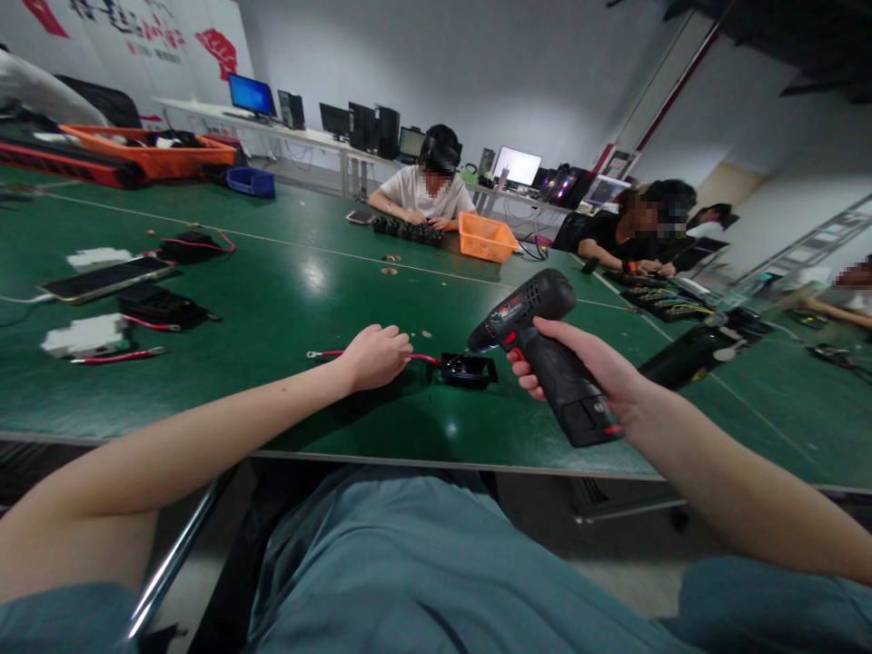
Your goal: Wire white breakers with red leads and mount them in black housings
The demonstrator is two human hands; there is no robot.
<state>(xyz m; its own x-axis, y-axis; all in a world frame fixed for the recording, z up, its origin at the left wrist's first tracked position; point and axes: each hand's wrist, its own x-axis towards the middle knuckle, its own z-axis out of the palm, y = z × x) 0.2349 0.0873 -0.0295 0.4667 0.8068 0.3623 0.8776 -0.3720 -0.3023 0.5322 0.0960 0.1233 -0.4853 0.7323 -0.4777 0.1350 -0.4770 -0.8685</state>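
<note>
My right hand point(579, 363) is wrapped round the grip of a black cordless drill point(531, 304) with a red trigger. The drill tilts down to the left, its tip at a small black plastic housing point(469, 371) on the green table. Whether the bit touches anything inside I cannot tell. A red cable point(426, 359) runs leftward from the housing. My left hand point(378, 356) is closed around this cable, and a metal lug point(312, 354) at the cable's end sticks out to the left of the hand.
Left on the green table point(272, 291) lie a phone point(109, 279), white plastic parts point(88, 336) and black housings point(163, 304) with red cables. An orange basket point(487, 238) stands by a person point(436, 182) opposite. Another person point(633, 227) works at right near a black cylinder point(695, 352).
</note>
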